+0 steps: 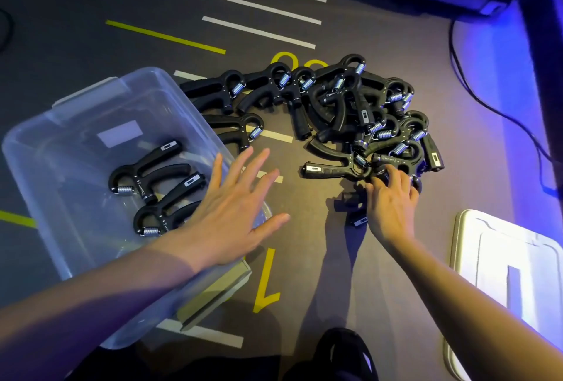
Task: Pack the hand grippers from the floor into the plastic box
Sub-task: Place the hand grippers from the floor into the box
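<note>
Several black hand grippers with steel springs lie in a heap (344, 106) on the dark floor. A clear plastic box (91, 100) stands at the left with two hand grippers (152, 167) inside. My left hand (231, 213) hovers over the box's right rim, fingers spread and holding nothing. My right hand (391, 201) reaches into the near edge of the heap, its fingers curled around a hand gripper (355, 210) whose handle sticks out to the left below the palm. Another hand gripper (332, 169) lies just left of my fingertips.
The box's white lid (502, 265) lies on the floor at the right. A black cable (487, 100) runs along the right side. Yellow and white tape lines (268, 9) mark the floor. My dark shoe (344, 353) shows at the bottom.
</note>
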